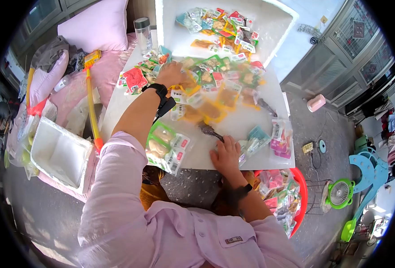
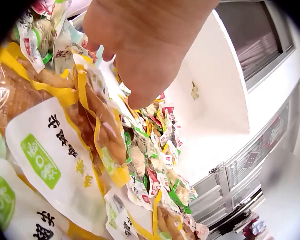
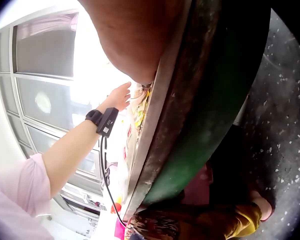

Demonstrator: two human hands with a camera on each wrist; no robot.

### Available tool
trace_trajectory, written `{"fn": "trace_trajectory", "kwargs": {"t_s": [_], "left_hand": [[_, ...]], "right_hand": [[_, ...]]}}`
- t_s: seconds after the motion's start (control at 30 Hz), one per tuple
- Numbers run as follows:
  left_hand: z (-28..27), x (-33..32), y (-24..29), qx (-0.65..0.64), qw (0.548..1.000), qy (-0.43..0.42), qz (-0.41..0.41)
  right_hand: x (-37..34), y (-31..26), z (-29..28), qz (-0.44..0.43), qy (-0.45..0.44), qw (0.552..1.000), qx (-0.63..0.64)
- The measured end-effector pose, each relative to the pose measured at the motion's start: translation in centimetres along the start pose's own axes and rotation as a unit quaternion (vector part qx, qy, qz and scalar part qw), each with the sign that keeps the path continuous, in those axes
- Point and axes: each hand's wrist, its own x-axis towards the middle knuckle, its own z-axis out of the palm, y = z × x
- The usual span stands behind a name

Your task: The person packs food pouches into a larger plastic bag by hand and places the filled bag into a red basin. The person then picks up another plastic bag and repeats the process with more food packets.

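Observation:
My left hand (image 1: 173,75) reaches over the left part of a pile of sealed food packets on the white table (image 1: 186,158). In the left wrist view its thumb and fingers (image 2: 135,95) hang spread above the packets, with nothing seen between them. Yellow-edged packets (image 1: 211,109) right of it look blurred; white-labelled ones (image 2: 55,160) fill the near side of the left wrist view. My right hand (image 1: 228,156) rests at the table's front edge, fingers spread, fingertips right by a dark packet (image 1: 210,130). A clear and teal packet (image 1: 255,140) lies beside it.
A white foam box (image 1: 269,31) with mixed packets stands at the back. Large green-edged packets (image 1: 164,147) lie front left. A red basin (image 1: 301,192) full of packets sits below right, an open foam box (image 1: 59,154) at left. A lidded bottle (image 1: 143,33) stands back left.

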Motion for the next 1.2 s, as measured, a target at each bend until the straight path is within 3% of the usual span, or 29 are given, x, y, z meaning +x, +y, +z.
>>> {"fn": "trace_trajectory", "kwargs": {"t_s": [0.27, 0.3, 0.4, 0.5, 0.6, 0.63, 0.73, 0.83, 0.93, 1.07, 1.2], "left_hand": [[2.8, 2.9, 1.0, -0.014, 0.991, -0.038, -0.127], [2.6, 3.5, 1.1, -0.008, 0.985, -0.093, -0.148], [2.5, 2.4, 1.2, -0.032, 0.984, -0.118, -0.127], [4.2, 1.6, 0.3, -0.052, 0.994, -0.078, -0.061], [3.7, -0.1, 1.8, 0.062, 0.988, -0.138, -0.024], [4.3, 0.1, 1.4, 0.053, 0.981, -0.187, 0.017], [3.0, -0.5, 2.4, 0.045, 0.972, -0.229, 0.032], [1.3, -0.7, 3.0, -0.035, 0.993, -0.107, -0.037], [2.2, -0.8, 1.9, -0.039, 0.999, 0.013, -0.027], [2.1, -0.1, 2.3, -0.057, 0.985, -0.099, -0.131], [2.9, 0.0, 2.6, -0.042, 0.989, -0.085, -0.113]], "right_hand": [[0.3, -0.1, -0.2, 0.018, -0.008, 1.000, 0.008], [0.4, -0.1, -0.2, 0.020, -0.008, 1.000, 0.011], [0.3, -0.2, -0.3, 0.026, -0.012, 0.999, 0.019], [0.5, -0.4, -0.4, 0.024, -0.010, 1.000, 0.013], [0.4, -0.5, -0.4, 0.014, 0.006, 1.000, -0.001], [0.4, -0.5, -0.5, 0.013, 0.007, 1.000, -0.002], [0.1, -0.4, -0.4, 0.011, 0.011, 1.000, 0.000], [0.1, -0.4, -0.3, 0.008, 0.013, 1.000, 0.000], [0.0, -0.2, 0.0, 0.006, 0.020, 1.000, 0.008], [0.2, 0.0, 0.0, 0.007, 0.018, 1.000, 0.014], [0.3, -0.3, -0.3, 0.010, 0.017, 1.000, 0.019]]}}
